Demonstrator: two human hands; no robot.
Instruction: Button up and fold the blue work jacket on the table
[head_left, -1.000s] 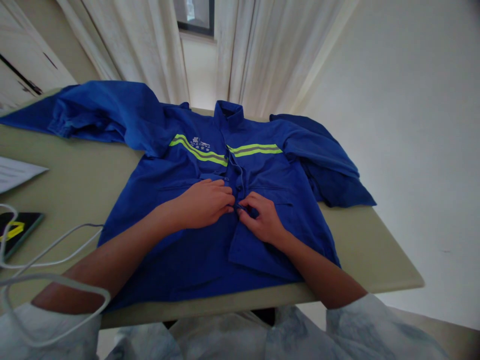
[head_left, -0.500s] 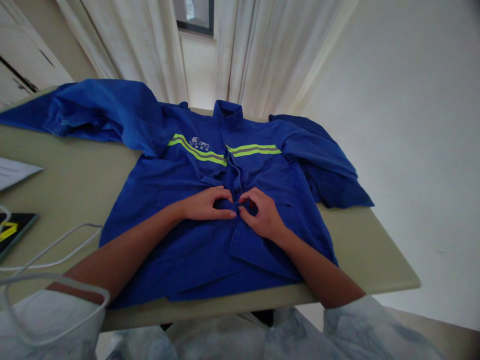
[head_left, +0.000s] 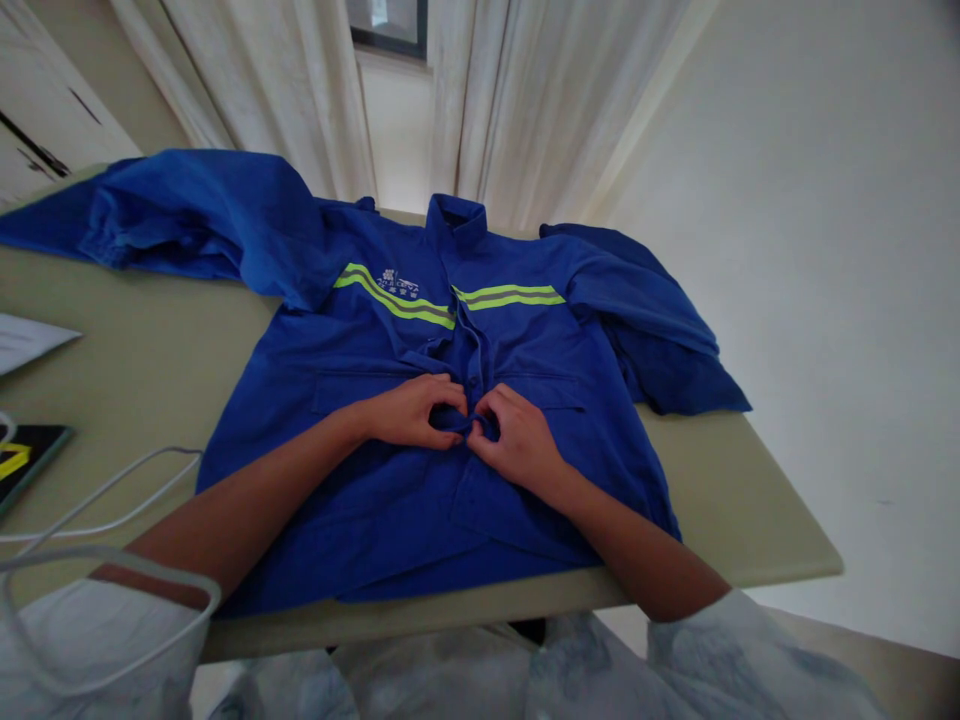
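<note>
A blue work jacket lies front up, its collar pointing away from me and its sleeves out to the sides. A yellow-green and grey reflective stripe crosses the chest, with white lettering above it on the left. The front is parted around mid-chest, just below the stripe. My left hand pinches one front edge at the lower middle. Facing it, my right hand pinches the other edge, fingertips almost meeting the left ones. Whether a button sits between the fingers is hidden.
The jacket rests on a pale green table. To the left are a white paper, a black item with a yellow mark and a looped white cable. Curtains hang behind the table; a wall stands at right.
Both hands stay at the same spot on the jacket's front. The fingertips have shifted slightly and the cloth between them is now folded up more. The right hand sits a little lower.
</note>
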